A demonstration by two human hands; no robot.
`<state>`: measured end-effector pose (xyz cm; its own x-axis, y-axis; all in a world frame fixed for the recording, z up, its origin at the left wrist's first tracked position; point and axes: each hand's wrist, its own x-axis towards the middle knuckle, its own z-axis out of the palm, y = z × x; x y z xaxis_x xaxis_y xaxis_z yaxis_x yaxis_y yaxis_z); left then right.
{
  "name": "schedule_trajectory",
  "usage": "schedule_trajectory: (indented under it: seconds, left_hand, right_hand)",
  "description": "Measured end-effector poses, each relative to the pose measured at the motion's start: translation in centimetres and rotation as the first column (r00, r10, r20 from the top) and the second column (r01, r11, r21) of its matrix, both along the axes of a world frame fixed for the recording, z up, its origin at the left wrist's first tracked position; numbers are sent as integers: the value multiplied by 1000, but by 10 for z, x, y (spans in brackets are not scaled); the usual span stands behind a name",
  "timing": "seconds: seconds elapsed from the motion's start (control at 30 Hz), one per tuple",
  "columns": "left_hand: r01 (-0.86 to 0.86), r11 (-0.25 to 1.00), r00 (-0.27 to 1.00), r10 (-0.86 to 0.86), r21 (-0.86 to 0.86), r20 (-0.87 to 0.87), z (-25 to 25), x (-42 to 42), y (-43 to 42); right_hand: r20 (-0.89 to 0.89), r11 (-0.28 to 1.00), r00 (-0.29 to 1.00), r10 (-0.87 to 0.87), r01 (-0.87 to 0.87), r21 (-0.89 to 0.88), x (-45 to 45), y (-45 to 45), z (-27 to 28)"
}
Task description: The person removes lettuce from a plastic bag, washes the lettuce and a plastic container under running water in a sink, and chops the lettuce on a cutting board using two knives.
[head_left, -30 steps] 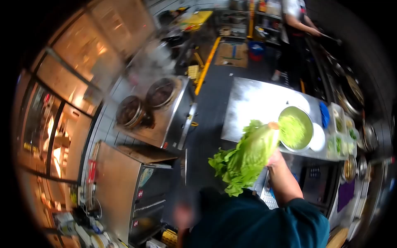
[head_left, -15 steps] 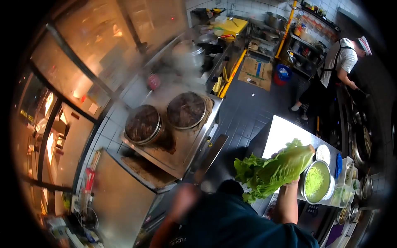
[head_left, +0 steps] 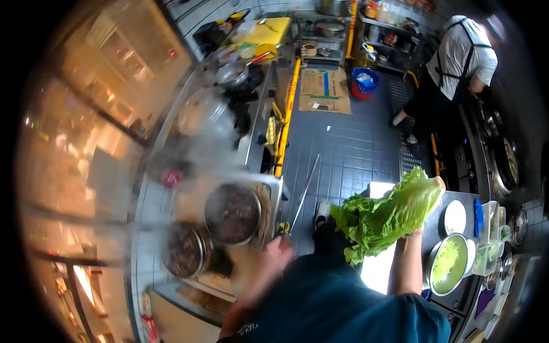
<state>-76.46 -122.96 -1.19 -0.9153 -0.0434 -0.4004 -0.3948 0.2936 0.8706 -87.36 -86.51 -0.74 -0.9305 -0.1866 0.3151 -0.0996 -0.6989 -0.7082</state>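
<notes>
Lettuce point(head_left: 394, 214) sits above the counter point(head_left: 378, 275), near the bowl point(head_left: 459, 274); my right hand point(head_left: 414, 233) curls beneath its stem end to bear the weight. Blurred, my left hand point(head_left: 278, 254) seems closed around a knife point(head_left: 307, 188), keeping its blade clear of the leaves.

Steam drifts over two round vessels point(head_left: 233, 214) of dark food to my left, with a red-handled pan point(head_left: 231, 75) and a yellow board point(head_left: 274, 28) farther up the same side. Ahead of me, flattened cardboard point(head_left: 313, 97) lies on the tiled floor point(head_left: 329, 146) just beside a blue-lined red bucket point(head_left: 361, 93), while a co-worker point(head_left: 464, 54) in a white shirt and dark apron stands to my right, back turned.
</notes>
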Motion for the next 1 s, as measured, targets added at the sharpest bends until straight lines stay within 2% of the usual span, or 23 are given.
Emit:
schedule_trajectory:
  seconds: [0.1,0.2,0.3,0.4,0.57,0.63,0.67,0.7,0.73,0.87,0.9,1.0]
  left_hand:
    - [-44,996,995,36,83,94,-7,-95,15]
    - [-146,978,964,106,150,245,29,-194,43]
    - [-134,917,971,46,376,234,6,-276,49]
    - [-156,907,982,98,391,164,16,-358,70]
    - [-210,912,969,242,353,-47,-17,-498,91]
    - [-271,892,948,313,361,-61,-19,-563,97]
    - [-278,887,941,329,367,-83,-20,-597,97]
    - [-288,882,931,348,372,-105,-22,-628,96]
    - [-301,847,920,379,439,-99,-28,-663,95]
    - [-345,785,892,445,515,-82,-36,-798,84]
    - [-321,796,883,447,514,-140,-33,-829,81]
    - [-373,801,855,493,469,-161,-22,-905,76]
  right_hand:
    - [38,997,996,-75,75,9,-76,28,-8]
    - [60,989,988,-143,141,31,-146,54,-7]
    - [88,981,978,-192,188,52,-204,70,-8]
    - [113,975,970,-215,205,89,-260,87,-12]
    - [175,951,940,-293,269,149,-345,99,-28]
    - [312,929,875,-370,343,139,-384,96,-23]
    - [65,936,942,-330,317,152,-412,101,-26]
    - [-52,923,950,-306,310,228,-436,108,-31]
    - [-42,922,947,-317,319,219,-460,113,-33]
    - [40,907,913,-406,398,138,-573,115,-29]
    - [48,903,907,-418,409,135,-602,113,-24]
    - [67,903,904,-422,412,124,-685,113,-14]
